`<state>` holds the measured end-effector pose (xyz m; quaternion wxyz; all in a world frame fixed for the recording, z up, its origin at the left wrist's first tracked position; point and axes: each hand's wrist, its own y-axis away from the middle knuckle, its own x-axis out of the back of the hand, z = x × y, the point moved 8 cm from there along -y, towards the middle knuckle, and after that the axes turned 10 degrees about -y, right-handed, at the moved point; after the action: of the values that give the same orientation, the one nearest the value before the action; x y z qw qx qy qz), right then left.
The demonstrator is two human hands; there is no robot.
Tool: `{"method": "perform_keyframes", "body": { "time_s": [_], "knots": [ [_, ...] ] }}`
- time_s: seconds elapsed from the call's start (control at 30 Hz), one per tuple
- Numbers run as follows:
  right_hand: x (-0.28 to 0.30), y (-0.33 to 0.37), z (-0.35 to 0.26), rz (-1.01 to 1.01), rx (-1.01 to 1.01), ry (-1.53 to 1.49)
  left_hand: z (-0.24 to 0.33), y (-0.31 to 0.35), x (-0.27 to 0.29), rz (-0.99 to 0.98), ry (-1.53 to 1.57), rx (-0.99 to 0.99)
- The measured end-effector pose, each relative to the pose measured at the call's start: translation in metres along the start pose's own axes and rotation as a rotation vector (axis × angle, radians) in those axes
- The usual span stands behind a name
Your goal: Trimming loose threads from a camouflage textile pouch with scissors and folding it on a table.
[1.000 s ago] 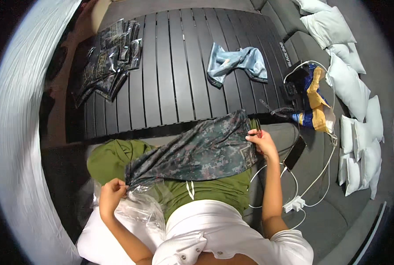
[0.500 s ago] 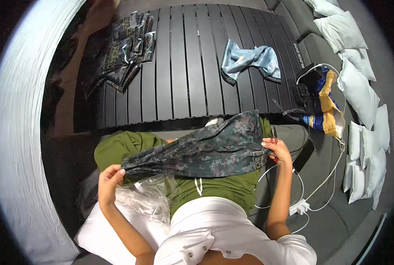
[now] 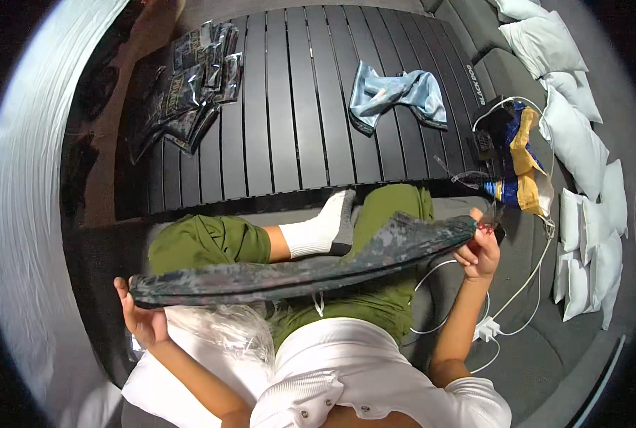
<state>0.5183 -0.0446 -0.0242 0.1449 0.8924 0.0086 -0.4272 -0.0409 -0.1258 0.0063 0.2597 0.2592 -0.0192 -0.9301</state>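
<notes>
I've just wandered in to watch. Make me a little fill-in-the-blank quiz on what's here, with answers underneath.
1. The ____ grip holds the end of the dark patterned cloth nearer the blue-and-yellow package.
2. On the slatted table, dark packets lie to the ____ of the light-blue cloth.
3. The trousers are ____ in colour.
4. The visible sock is mostly ____.

Missing words: right; left; green; white.
</notes>
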Motion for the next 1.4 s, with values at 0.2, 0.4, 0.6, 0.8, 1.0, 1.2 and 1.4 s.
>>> {"method": "perform_keyframes", "body": {
  "time_s": [0.2, 0.4, 0.6, 0.8, 1.0, 1.2, 1.4],
  "knots": [
    [-0.042, 0.013, -0.015, -0.266, 0.141, -0.153, 0.018, 0.003, -0.026, -0.350, 0.227, -0.085],
    [-0.070, 0.020, -0.020, -0.425, 0.178, -0.272, 0.023, 0.004, -0.031, -0.335, 0.350, -0.115],
    [-0.081, 0.019, -0.009, -0.359, 0.050, -0.273, 0.023, -0.005, 0.005, 0.147, -0.699, 0.009],
    [-0.098, 0.015, 0.030, -0.317, -0.184, -0.456, -0.047, 0.026, -0.190, -0.531, -1.274, -0.377],
    [-0.099, 0.017, 0.025, -0.178, -0.185, -0.561, -0.153, 0.077, -0.298, -1.195, -0.718, -0.100],
    [-0.077, 0.022, 0.015, -0.090, -0.109, -0.592, -0.173, 0.080, -0.309, -1.248, -0.597, 0.073],
    [-0.083, 0.017, 0.009, -0.273, -0.124, -0.615, -0.161, 0.071, -0.303, -1.164, -0.517, 0.172]
  ]
}}
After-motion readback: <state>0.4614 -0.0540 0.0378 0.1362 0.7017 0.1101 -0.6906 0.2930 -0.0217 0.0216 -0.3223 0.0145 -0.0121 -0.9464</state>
